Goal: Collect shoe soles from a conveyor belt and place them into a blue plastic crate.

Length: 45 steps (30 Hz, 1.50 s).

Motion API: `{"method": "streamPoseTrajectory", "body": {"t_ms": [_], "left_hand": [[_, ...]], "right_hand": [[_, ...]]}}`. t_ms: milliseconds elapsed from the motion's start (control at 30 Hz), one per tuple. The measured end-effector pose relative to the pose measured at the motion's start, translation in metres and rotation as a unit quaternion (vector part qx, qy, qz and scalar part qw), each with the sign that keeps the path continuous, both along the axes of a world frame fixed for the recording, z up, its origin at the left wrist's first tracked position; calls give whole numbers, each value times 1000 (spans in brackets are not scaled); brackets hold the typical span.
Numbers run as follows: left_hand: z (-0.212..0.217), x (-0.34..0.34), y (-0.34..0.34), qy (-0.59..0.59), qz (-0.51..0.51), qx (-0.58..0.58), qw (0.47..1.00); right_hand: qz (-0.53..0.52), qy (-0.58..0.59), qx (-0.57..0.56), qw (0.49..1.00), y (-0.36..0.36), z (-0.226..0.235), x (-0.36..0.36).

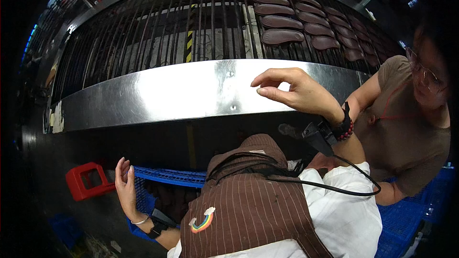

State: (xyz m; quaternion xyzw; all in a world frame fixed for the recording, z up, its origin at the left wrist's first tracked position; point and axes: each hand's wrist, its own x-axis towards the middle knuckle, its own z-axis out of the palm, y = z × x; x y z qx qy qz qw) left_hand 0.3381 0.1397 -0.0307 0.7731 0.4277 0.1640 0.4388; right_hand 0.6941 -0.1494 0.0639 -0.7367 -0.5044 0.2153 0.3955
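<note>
My right hand (297,91) hovers over the shiny metal rail (191,93) along the near side of a conveyor. Its fingers curve, with the thumb and index finger a little apart and nothing visible between them. Nearest to it on the rollers lie several brown shoe soles (282,37), set out in rows toward the right. My left hand (125,186) is down at the left, fingers extended and holding nothing. It is beside the rim of a blue plastic crate (169,176), which has dark pieces inside that I cannot make out.
A red plastic stool (90,181) stands left of the crate. Close on my right is a co-worker in a brown shirt (397,129), with more blue crates (406,224) below. A black cable (334,188) runs from my right wrist device across my sleeve. Conveyor rollers (138,38) stretch left.
</note>
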Motion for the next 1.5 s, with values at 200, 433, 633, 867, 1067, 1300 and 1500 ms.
{"method": "streamPoseTrajectory", "body": {"t_ms": [200,433,633,867,1067,1300,1500], "left_hand": [[-23,-31,2,79,22,-11,997],[-22,-23,11,69,3,-18,997],[-12,-9,27,70,13,4,997],[-5,-22,44,55,33,35,997],[9,-52,54,40,86,75,993],[4,-76,62,-303,185,50,934],[-18,-58,104,-782,68,-370,497]], "right_hand": [[-14,-12,-11,1000,-6,-1,-4],[7,-47,40,998,-19,4,-21],[-14,-57,41,997,-19,-4,-29],[73,11,-19,997,10,-10,-49],[115,-16,-117,986,44,-24,-41],[11,77,-23,997,79,-61,5],[-107,506,117,848,104,-72,11]]}}
